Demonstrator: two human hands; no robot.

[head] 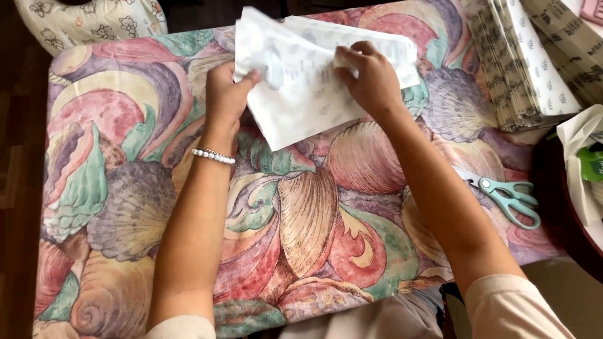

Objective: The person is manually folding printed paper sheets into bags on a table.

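While the left hand (227,94) pinches the white printed paper sheet (301,88) at its edge, the right hand (372,78) grips its top, above the shell-patterned cloth (301,220).

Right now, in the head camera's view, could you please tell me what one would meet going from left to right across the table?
Left hand with a bead bracelet → white printed paper → right hand → teal-handled scissors → stack of folded printed papers, all above the shell-patterned cloth.

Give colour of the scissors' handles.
Pale teal-green handles on the scissors, lying on the shell-patterned cloth; head view.
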